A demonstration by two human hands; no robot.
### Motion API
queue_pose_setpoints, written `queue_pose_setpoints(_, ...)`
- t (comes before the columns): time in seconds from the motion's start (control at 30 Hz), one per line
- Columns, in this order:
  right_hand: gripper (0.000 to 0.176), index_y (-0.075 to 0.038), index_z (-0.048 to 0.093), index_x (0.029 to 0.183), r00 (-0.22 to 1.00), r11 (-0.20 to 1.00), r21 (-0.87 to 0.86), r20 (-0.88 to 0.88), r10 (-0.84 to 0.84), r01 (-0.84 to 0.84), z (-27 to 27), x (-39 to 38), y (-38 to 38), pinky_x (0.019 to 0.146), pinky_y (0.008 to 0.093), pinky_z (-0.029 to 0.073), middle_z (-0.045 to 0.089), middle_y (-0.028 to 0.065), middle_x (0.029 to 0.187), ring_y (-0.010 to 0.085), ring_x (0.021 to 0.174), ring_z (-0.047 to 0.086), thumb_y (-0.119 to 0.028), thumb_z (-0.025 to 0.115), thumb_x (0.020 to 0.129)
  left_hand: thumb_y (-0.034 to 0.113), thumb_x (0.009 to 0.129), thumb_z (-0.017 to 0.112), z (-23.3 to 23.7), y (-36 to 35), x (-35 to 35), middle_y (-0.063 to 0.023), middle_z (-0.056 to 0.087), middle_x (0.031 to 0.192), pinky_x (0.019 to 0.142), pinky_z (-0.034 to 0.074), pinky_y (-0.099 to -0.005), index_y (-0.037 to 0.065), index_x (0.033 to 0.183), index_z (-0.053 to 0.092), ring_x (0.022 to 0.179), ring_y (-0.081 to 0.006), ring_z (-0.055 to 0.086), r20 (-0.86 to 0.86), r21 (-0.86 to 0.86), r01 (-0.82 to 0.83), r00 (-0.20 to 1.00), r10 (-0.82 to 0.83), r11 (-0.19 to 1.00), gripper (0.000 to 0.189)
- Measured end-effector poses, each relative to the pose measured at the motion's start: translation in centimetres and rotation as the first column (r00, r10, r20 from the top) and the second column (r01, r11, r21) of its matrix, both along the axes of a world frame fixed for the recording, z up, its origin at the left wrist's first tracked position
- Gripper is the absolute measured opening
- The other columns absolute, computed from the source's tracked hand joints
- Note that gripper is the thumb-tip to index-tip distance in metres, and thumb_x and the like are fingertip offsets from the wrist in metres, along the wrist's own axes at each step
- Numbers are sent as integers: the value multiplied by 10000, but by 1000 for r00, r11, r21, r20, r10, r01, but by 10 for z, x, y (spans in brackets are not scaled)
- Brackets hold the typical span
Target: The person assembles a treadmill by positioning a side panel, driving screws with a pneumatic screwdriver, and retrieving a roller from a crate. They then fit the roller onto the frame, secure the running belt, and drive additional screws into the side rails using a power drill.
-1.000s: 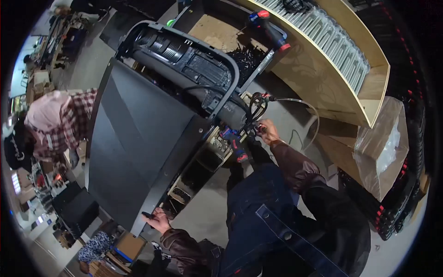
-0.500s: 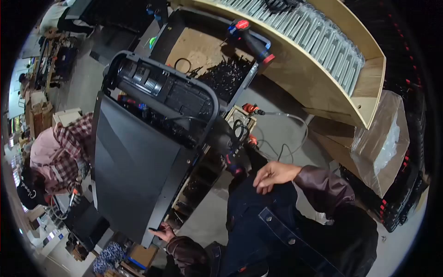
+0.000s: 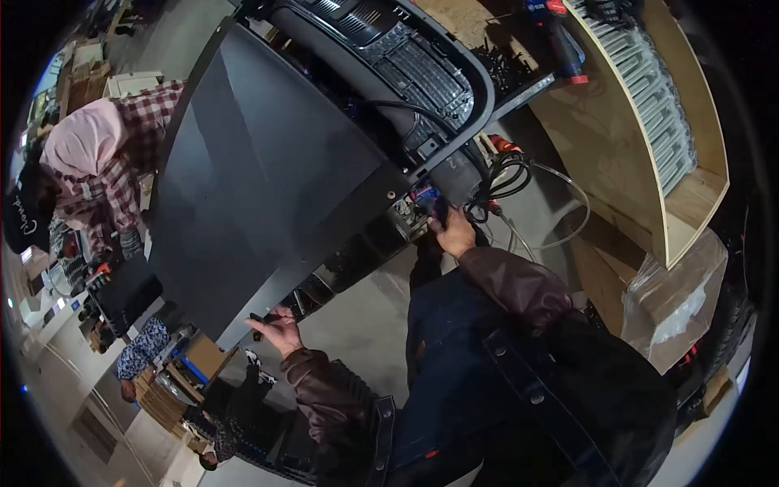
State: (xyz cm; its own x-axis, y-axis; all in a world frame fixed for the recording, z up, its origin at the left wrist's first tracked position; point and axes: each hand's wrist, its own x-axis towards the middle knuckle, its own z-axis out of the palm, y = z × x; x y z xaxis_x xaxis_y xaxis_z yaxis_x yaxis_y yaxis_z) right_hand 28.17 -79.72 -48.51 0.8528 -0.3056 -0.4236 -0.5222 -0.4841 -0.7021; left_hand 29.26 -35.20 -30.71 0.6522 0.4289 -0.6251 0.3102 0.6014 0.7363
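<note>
Being gripped now by the right hand [image 3: 457,235] is a blue-and-black power driver [image 3: 425,196], and there's the change: half a second ago that hand was seen empty, held over the apron. The fingers are curled closed around the driver's dark body, though its underside is hidden. So both hands are now occupied at the panel's near side, one with the tool, one at the corner.

At the left hand [image 3: 281,333], the fingers are partly spread, loosely bent, by the pale lower corner of the big dark panel [image 3: 260,162]. A small dark piece [image 3: 259,318] is seen at the fingertips; whether it is pinched or merely touched can't be told.

Just beyond the driver, a black cable coil [image 3: 510,177] and a clear hose [image 3: 586,209] are left hanging loose. The panel is set alongside the dark machine frame [image 3: 487,89], with a second power tool [image 3: 564,49] rested upright near the tray's edge.

Compared with the earlier frame, the view has been swung: the frame is partly cut off at the top, and less of the tray is shown. Farther out, wrapped metal tubes [image 3: 649,105] are held in a wooden crate [image 3: 604,122], and across the panel a person in a plaid shirt [image 3: 122,193] is seen bent forward.
</note>
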Motion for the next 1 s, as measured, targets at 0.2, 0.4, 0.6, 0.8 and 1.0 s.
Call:
queue_pose_setpoints(0.2, 348, -3, 675, 1075, 977, 758, 652, -143, 159, -27, 125, 28, -68, 591, 318, 528, 709, 102, 833, 196, 676, 676, -326, 649, 948, 520, 992, 545, -36, -46, -67, 7, 592, 900, 656, 429, -274, 111, 986, 592, 770, -144, 524, -214, -43, 214, 952, -219, 976, 412)
queue_pose_setpoints(0.4, 274, -27, 662, 1029, 888, 664, 629, -443, -123, 406, 132, 5, -226, 443, 254, 432, 687, 73, 812, 106, 528, 595, -287, 581, 992, 402, 1011, 571, -96, -107, -207, 13, 584, 837, 597, 429, -281, 110, 1003, 600, 693, -132, 528, -613, -329, 263, 671, -416, 907, 293)
queue_pose_setpoints(0.6, 291, -80, 608, 1148, 922, 984, 71, -364, -129, 166, -73, -15, -264, 532, 282, 434, 678, 90, 933, 153, 631, 582, -287, 623, 945, 372, 997, 594, -78, -136, -240, -48, 664, 911, 602, 464, -240, 60, 1032, 603, 744, -129, 634, -650, -238, 363, 630, -426, 901, 314)
queue_pose_setpoints(0.8, 347, -54, 597, 1198, 860, 998, -18, -507, -62, 61, -100, -55, -335, 694, 306, 424, 649, 93, 1049, 180, 811, 567, -286, 632, 942, 354, 982, 611, -76, -141, -141, -57, 682, 977, 719, 512, -290, 26, 1134, 613, 839, -146, 655, -721, 67, 463, 635, -278, 884, 362)
queue_pose_setpoints(1.0, 405, -28, 586, 1248, 905, 997, -29, -418, -71, 65, -105, -27, -344, 855, 330, 415, 621, 95, 1165, 208, 991, 552, -285, 640, 940, 268, 943, 637, -160, -113, -69, -112, 712, 971, 736, 545, -413, 57, 1088, 658, 878, -321, 690, -607, 710, 693, 693, -389, 126, 257)
